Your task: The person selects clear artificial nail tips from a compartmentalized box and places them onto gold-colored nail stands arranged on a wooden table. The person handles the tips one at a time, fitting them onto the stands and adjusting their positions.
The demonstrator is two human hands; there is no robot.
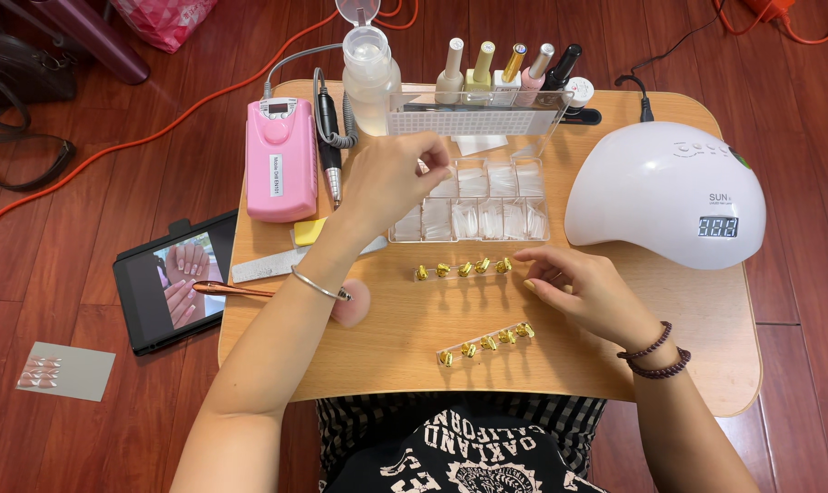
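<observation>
Left hand (391, 178) pinches over clear plastic tip box (469, 205); right hand (583, 288) rests half-curled, empty, on wood.

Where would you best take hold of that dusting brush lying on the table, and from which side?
By the slim metallic handle of the dusting brush, from above at its left stretch. It lies flat and bare there, while the pink bristle end is tucked under the left hand's forearm.

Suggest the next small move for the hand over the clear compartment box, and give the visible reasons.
Probably the left hand should lift one clear nail tip out of the compartment box and carry it to the upper strip of gold holders. Its fingertips are pinched over the box, the holders look bare, and the right hand rests beside them.
</observation>
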